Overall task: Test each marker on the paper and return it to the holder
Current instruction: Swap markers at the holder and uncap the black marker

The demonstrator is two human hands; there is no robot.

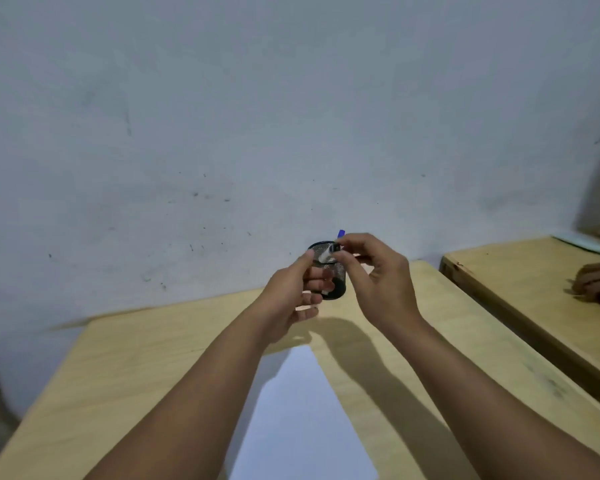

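A black mesh holder [340, 285] stands at the far edge of the wooden table [146, 368], partly hidden by my hands. A blue marker end [341, 233] sticks up above its rim. In front of the holder I hold a white-bodied marker [323, 257] between both hands. My left hand [291, 296] curls its fingers around the marker's lower part. My right hand [374, 271] pinches the dark upper end with thumb and forefinger. A white sheet of paper [302, 410] lies on the table between my forearms.
A grey-white wall [257, 116] rises right behind the table. A second wooden table [520, 282] stands to the right across a narrow gap, with another person's hand [598, 285] resting on it. The floor shows dark at the left.
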